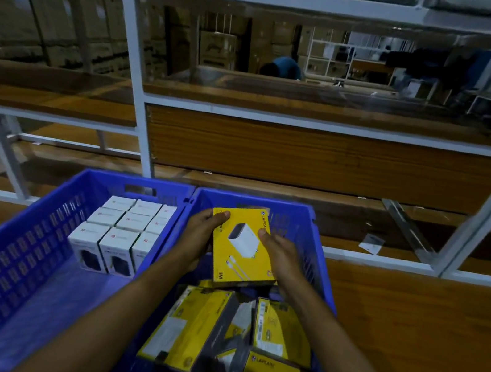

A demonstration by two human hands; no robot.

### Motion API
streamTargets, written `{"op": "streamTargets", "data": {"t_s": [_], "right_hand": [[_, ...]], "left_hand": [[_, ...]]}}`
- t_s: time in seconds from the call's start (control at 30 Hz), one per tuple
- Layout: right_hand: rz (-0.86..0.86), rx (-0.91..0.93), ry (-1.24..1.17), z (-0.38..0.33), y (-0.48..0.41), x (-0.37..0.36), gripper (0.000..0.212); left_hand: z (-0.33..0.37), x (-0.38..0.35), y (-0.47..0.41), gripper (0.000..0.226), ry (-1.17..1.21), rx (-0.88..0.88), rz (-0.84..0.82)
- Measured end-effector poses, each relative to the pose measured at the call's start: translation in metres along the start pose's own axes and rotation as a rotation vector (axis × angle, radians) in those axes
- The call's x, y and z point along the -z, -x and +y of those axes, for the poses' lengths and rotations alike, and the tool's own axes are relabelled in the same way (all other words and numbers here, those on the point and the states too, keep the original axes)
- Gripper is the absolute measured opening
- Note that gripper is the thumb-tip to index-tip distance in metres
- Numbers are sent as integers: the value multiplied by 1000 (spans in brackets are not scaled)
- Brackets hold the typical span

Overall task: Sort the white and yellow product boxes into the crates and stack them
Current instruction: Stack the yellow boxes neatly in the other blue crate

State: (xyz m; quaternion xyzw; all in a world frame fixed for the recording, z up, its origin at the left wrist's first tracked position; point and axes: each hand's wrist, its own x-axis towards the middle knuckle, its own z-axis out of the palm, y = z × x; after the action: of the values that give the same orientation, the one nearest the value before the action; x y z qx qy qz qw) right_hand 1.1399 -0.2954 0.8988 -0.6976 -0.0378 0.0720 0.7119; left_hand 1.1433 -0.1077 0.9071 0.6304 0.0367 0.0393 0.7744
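The right blue crate (254, 201) stands on the wooden table (409, 327), and all places here are given from this crate. Above its far half, both hands hold one yellow charger box (240, 250), a little tilted, with its printed face up. The face shows a white charger and a cable. The left hand (200, 236) grips the left edge of the box, with the thumb lying on the far left corner. The right hand (283, 255) grips the right edge, with the thumb on the top face. The other fingers of both hands are under the box and cannot be seen.

In the near half of this crate lie more yellow boxes (198, 324), in disorder, some on their sides and leaning on one another.

Touching the left side of this crate stands the left blue crate (34, 235). White product boxes (127, 224) stand upright in it in three neat rows of three, close against the wall that faces the right crate.

Behind the right crate rises a white metal rack (133, 69) with wooden shelves. A small piece of paper (372, 243) lies on its low shelf, to the far right of the crate. Much further behind, through the rack, a person in a blue top (285, 67) is bending down.
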Motion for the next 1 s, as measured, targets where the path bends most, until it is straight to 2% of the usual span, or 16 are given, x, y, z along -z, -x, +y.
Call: {"op": "streamTargets", "data": {"t_s": [0.1, 0.3, 0.37, 0.47, 0.57, 0.7, 0.8, 0.87, 1.0], "right_hand": [[7, -20, -74, -4, 2, 6, 24], [-35, -109, -268, -10, 4, 15, 21], [-64, -109, -232, -11, 6, 12, 25], [-33, -62, -183, -9, 8, 9, 25], [72, 120, -86, -8, 11, 8, 32], [197, 559, 497, -1, 13, 0, 43], [188, 902, 712, 8, 10, -7, 50], [209, 971, 791, 9, 13, -16, 55], [227, 978, 810, 16, 12, -23, 64]], "left_hand": [[-1, 1, -3, 30, 2, -23, 60], [2, 7, -5, 32, 270, -21, 232], [0, 5, -8, 37, 344, 3, 223], [-2, 0, -5, 27, 336, 55, 156], [1, -7, 0, 15, 295, 86, 68], [5, -3, 5, 17, 472, 138, 32], [5, 4, 6, 26, 552, 107, 123], [3, 8, 5, 40, 562, 103, 146], [5, 6, 2, 41, 509, 115, 98]]}}
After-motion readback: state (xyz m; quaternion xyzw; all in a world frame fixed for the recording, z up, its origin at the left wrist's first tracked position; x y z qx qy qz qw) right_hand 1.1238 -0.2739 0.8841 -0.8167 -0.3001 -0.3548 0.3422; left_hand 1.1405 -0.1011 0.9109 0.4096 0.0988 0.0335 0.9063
